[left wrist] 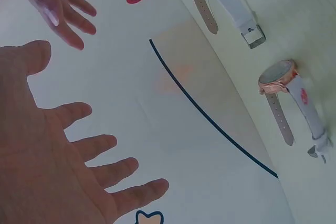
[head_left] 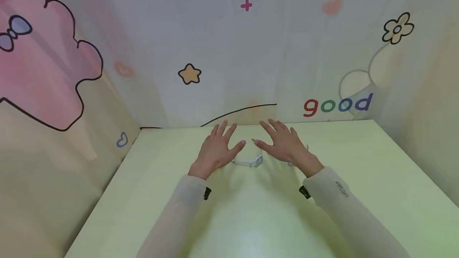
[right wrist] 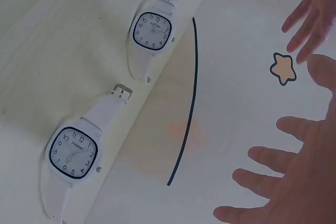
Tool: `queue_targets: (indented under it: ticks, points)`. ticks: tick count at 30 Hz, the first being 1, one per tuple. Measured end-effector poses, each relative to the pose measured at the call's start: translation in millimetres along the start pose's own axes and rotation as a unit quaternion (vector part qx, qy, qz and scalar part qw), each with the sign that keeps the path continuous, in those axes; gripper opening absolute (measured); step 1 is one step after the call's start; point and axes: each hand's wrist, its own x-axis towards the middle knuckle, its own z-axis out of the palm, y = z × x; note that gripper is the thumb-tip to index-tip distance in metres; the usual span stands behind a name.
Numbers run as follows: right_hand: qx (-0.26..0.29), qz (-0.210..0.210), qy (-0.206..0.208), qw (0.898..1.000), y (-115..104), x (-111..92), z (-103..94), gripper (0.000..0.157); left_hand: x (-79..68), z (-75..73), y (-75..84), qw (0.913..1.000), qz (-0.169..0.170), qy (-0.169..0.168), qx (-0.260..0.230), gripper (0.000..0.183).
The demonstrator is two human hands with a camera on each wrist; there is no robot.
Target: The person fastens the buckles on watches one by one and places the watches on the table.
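Both hands hover above the table with fingers spread and hold nothing. My left hand [head_left: 215,150] is left of a white wristwatch [head_left: 256,161] lying on the table. Over to its right, my right hand [head_left: 285,144] partly hides another watch [head_left: 291,164]. In the left wrist view, a watch with a rose-gold case [left wrist: 278,77] and a pale strap lies near a second white strap [left wrist: 231,3], its dial cut off by the frame. The right wrist view shows two white watches with rounded-square dials, an upper watch [right wrist: 152,31] and a lower watch [right wrist: 73,152].
The pale yellow-green table [head_left: 244,226] meets a printed curtain [head_left: 229,51] at its back edge. The curtain bears a star [head_left: 189,74], a flower and the word "good" [head_left: 338,105]. More cloth [head_left: 43,170] hangs along the left side.
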Motion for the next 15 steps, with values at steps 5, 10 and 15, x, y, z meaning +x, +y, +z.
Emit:
queue_targets:
  ticks: [5,10,15]
  points:
    - [0.028,-0.008,0.007,1.000,-4,2,5.9,0.072,-4.5,0.8,-8.2,0.9999,-0.017,0.001,0.001,0.073]
    - [0.042,-0.005,0.011,0.999,-7,4,13.1,0.071,-9.6,0.9,-16.0,0.9996,-0.021,0.017,-0.007,0.073]
    - [0.049,-0.007,0.012,0.999,-10,9,16.2,0.068,-11.7,-2.2,-24.3,0.9993,-0.030,0.022,-0.008,0.073]
